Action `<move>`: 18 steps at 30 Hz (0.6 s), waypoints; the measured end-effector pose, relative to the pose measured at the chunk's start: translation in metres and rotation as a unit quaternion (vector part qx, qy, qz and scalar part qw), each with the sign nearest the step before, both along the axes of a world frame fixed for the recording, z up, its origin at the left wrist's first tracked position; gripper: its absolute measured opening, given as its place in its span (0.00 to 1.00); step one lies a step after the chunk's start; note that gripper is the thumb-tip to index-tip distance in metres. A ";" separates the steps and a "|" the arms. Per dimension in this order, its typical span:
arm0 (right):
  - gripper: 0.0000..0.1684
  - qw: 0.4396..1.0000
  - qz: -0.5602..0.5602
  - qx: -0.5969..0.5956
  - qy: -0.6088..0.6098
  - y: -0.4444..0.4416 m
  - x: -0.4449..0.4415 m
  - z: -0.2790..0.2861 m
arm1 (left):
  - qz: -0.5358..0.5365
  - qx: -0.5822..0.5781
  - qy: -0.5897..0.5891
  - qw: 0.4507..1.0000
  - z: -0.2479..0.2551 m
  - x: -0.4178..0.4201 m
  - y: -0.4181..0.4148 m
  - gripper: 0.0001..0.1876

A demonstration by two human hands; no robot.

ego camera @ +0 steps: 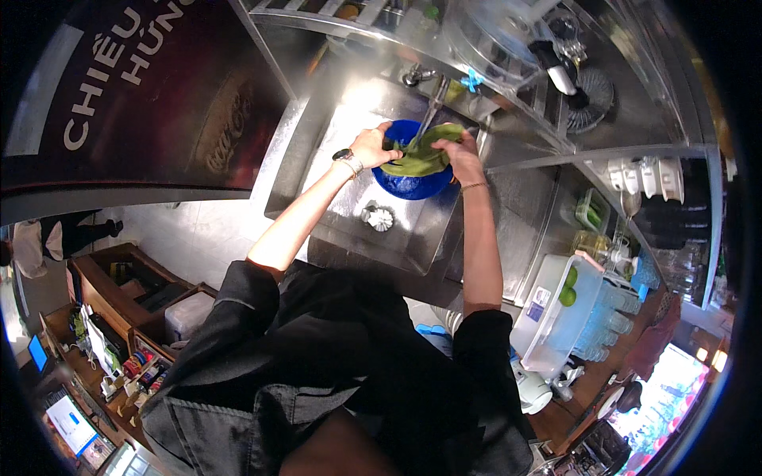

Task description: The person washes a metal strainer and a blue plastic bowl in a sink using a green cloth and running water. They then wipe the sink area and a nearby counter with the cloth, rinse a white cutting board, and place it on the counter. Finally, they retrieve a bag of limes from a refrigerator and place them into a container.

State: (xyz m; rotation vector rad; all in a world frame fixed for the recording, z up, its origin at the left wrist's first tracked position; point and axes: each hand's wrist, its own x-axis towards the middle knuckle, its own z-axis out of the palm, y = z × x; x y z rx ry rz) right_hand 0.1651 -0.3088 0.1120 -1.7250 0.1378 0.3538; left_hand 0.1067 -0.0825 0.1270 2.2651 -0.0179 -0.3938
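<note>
A blue plastic basin [411,188] sits in a stainless steel sink [333,205], under a metal faucet [436,98]. My left hand [374,149], with a dark watch and a bracelet at the wrist, grips the left edge of a green cloth or leaf-like sheet [422,159] over the basin. The sheet's upper right part is pinched by my right hand [459,152]. Water seems to run from the faucet onto it; its exact material is unclear. A white fluted object [378,216] lies on the sink floor below the basin.
Above the sink runs a metal rack [381,33] with a clear round container [500,41]. On the right stand a translucent bin [556,339] holding green limes [568,287], several clear glasses [607,321] and hanging white cups [649,178]. A dark cabinet panel [178,89] borders the sink's left.
</note>
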 end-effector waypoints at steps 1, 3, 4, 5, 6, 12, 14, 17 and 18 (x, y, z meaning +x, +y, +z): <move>0.28 0.993 0.043 -0.094 0.052 0.016 0.011 -0.001 | 0.001 -0.033 -0.051 0.998 -0.007 0.002 0.005 0.41; 0.20 0.988 0.039 -0.148 0.031 0.044 0.015 -0.007 | -0.059 -0.032 -0.161 0.985 -0.020 0.012 0.007 0.39; 0.20 0.993 0.033 -0.096 0.062 0.030 0.023 -0.029 | -0.074 -0.082 -0.131 0.985 -0.016 0.017 -0.010 0.39; 0.21 0.993 0.056 -0.100 0.041 0.033 0.028 -0.038 | -0.066 -0.107 -0.239 0.963 -0.031 0.022 -0.017 0.37; 0.20 0.993 0.076 -0.056 0.070 0.046 0.028 -0.031 | -0.056 -0.120 -0.186 0.974 -0.045 0.028 -0.013 0.35; 0.22 0.968 0.178 -0.177 0.010 0.023 0.017 0.006 | -0.117 -0.174 -0.159 0.965 -0.065 0.061 0.023 0.10; 0.25 0.954 0.231 -0.189 -0.040 -0.014 0.017 -0.023 | -0.127 -0.134 -0.150 0.971 -0.052 0.074 0.024 0.08; 0.20 0.930 0.219 -0.292 -0.041 -0.015 0.018 -0.033 | -0.054 -0.126 -0.199 0.970 -0.024 0.086 0.041 0.06; 0.19 0.911 0.177 -0.361 -0.092 -0.015 0.014 -0.043 | -0.012 -0.124 -0.194 0.973 -0.021 0.085 0.042 0.07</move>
